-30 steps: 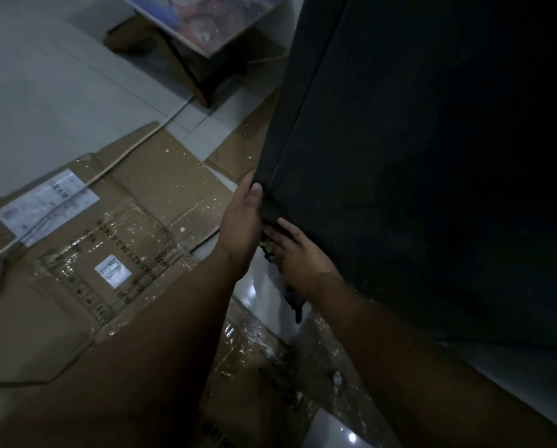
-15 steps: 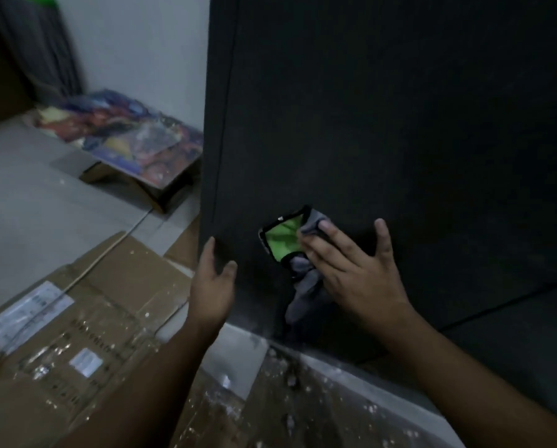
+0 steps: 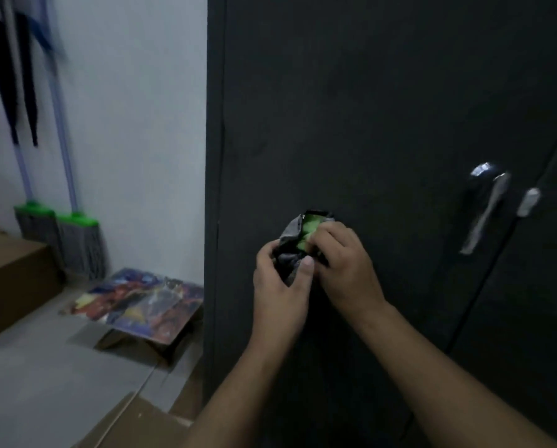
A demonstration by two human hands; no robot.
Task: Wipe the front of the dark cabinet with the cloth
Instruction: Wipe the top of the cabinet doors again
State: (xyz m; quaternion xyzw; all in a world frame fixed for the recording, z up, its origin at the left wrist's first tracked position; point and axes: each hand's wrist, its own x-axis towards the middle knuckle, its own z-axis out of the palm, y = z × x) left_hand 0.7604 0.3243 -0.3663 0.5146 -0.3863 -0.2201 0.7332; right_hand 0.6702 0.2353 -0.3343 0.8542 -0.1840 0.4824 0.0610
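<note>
Currently left hand [image 3: 278, 279] and right hand [image 3: 341, 257] both pinch bunched cloth [image 3: 298, 240] off dark cabinet [image 3: 367, 108]; loose regrip risks drop, poor contact

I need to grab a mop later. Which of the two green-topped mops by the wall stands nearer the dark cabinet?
The right-hand mop, next to the colourful board; the other mop stands farther left, beside the cardboard box.

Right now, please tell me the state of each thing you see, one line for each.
cloth: bunched, held by both hands
left hand: gripping the cloth
right hand: gripping the cloth
cabinet: doors shut
handle: hanging down, untouched
brooms: upright against the wall
</note>
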